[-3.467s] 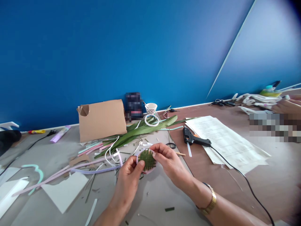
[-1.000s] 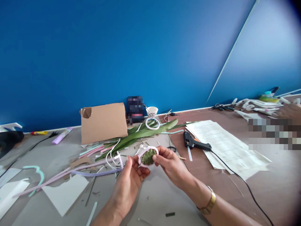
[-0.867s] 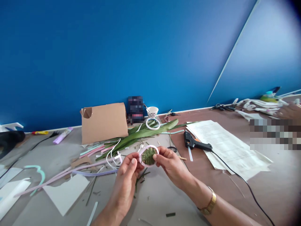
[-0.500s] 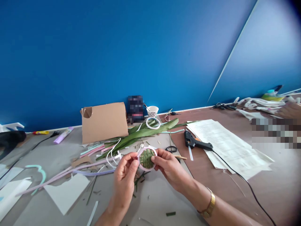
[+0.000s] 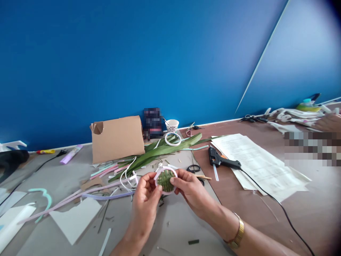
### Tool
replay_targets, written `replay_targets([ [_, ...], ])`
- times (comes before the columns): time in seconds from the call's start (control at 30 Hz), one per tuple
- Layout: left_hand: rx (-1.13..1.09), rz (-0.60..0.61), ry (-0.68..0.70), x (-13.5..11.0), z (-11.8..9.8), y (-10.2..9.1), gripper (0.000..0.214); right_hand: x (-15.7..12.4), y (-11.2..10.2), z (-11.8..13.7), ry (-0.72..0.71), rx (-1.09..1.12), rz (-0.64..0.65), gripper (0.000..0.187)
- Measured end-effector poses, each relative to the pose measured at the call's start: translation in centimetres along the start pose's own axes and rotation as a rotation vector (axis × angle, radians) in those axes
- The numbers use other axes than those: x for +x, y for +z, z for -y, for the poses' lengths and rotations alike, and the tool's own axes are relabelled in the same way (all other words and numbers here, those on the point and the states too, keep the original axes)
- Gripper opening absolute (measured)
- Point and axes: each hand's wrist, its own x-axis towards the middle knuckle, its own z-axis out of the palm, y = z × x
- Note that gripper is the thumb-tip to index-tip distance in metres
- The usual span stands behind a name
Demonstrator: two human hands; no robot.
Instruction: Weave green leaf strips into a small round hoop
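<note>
Between my two hands a pale pink ring with a woven green leaf disc point(image 5: 165, 180) inside it is held up over the table. My left hand point(image 5: 147, 197) grips its left side, the thumb pressed on the lower left of the weave. On the right rim, my right hand point(image 5: 190, 188) pinches it, thumb on the front and fingers behind. Just beyond lie black-handled scissors point(image 5: 193, 168), long green leaves point(image 5: 165, 151) and a white ring point(image 5: 173, 139) resting on them.
A black glue gun point(image 5: 223, 161) lies to the right by printed sheets point(image 5: 255, 163), its cord running toward the front. Cardboard point(image 5: 117, 140) and a paper cup point(image 5: 172, 126) stand near the blue wall. Coloured strips point(image 5: 66, 199) cover the left. Another person's hand point(image 5: 329, 123) shows far right.
My left thumb has shifted from the ring's left edge onto the lower left of the woven disc. The right hand keeps its pinch, nearly unmoved.
</note>
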Motion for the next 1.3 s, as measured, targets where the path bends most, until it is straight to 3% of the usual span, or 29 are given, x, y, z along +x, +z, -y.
replay_targets([
  [0.27,-0.098,0.163,-0.043,-0.1,0.2,-0.8,0.027,-0.2,0.0,0.1,-0.007,0.001,0.001,0.017],
  [0.5,-0.042,0.064,-0.079,0.0,-0.1,-0.2,0.031,-0.5,0.2,0.5,-0.022,-0.066,-0.005,0.012],
  [0.7,-0.075,0.121,-0.079,0.0,0.2,-0.7,0.029,-0.5,0.3,0.6,-0.025,-0.103,-0.008,0.011],
  [0.9,-0.029,0.07,-0.119,0.2,0.3,-1.0,0.023,-0.3,0.1,-0.4,-0.042,-0.153,0.022,0.012],
  [1.3,0.095,-0.055,-0.023,0.1,0.1,0.1,0.027,-0.3,0.2,-0.4,-0.051,-0.175,-0.001,0.01],
])
